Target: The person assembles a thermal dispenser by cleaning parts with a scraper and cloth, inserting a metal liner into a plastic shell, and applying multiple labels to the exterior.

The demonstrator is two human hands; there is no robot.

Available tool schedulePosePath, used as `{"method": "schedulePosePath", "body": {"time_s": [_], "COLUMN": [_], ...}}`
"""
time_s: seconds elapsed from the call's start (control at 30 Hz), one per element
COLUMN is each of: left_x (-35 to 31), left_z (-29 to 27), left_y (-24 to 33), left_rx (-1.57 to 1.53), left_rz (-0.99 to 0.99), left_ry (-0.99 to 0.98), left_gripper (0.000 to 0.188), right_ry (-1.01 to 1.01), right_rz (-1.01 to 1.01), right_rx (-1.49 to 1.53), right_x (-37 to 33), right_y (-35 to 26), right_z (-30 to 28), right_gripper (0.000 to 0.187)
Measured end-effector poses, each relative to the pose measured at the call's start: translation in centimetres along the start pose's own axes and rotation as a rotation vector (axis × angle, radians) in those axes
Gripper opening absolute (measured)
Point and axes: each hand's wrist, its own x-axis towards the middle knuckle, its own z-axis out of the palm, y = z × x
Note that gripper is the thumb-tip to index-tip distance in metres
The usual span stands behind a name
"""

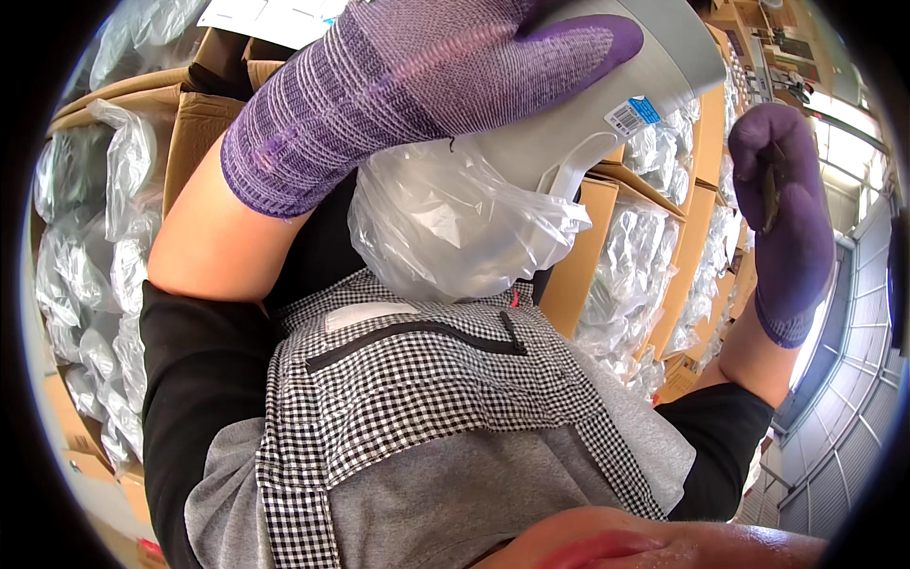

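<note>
A grey, tapered container (664, 66) with a pale loop handle (575, 169) lies tilted across the upper middle. It carries a blue-and-white barcode label (633, 116). My left hand (445, 76), in a purple knit glove, is closed on its side, the thumb stretched along the wall; the other fingers are largely hidden. A clear plastic bag (455, 223) bunches round the container's lower end, against my apron (427, 379). Out to the right, apart from the container, my right hand (782, 204) is raised in a matching glove. Its fingers are curled in, and a small dark patch shows between them.
Open cardboard boxes (204, 128) stand at the left beside plastic-wrapped items (81, 247). More boxes (580, 256) with clear-wrapped goods (630, 266) line the right. White printed sheets (270, 19) lie at the top left. A corrugated wall (844, 398) rises at the far right.
</note>
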Motion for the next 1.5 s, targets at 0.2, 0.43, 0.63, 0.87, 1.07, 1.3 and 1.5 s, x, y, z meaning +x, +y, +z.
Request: {"method": "schedulePosePath", "body": {"time_s": [0.2,0.43,0.63,0.87,1.07,1.3,1.5], "left_x": [0.0,1.2,0.5,0.2,0.1,0.2,0.0], "left_z": [1.4,-0.4,1.0,1.2,0.9,0.4,0.6], "left_y": [-2.4,1.1,-1.3,-1.4,-1.4,-1.0,-1.0], "left_rx": [-0.031,0.168,0.029,0.030,0.059,0.086,0.070], "left_rz": [0.086,0.005,0.180,0.154,0.153,0.113,0.095], "left_ry": [0.023,-0.129,0.057,0.085,0.088,0.042,0.049], "left_gripper": [0.049,0.046,0.043,0.043,0.043,0.045,0.047], "right_ry": [-0.019,0.020,0.006,0.010,-0.098,-0.102,-0.043], "right_rz": [-0.626,-0.836,-0.859,-0.868,-0.925,-0.959,-0.966], "right_rx": [-0.433,-0.989,-0.984,-0.955,-0.982,-0.922,-1.008], "right_x": [0.4,0.9,2.1,2.6,3.2,3.2,3.0], "right_y": [0.2,-1.1,-0.7,-1.0,-1.4,-1.2,-1.2], "right_z": [0.1,0.5,1.2,1.6,1.2,0.7,1.0], "right_gripper": [0.028,0.030,0.024,0.025,0.025,0.029,0.031]}}
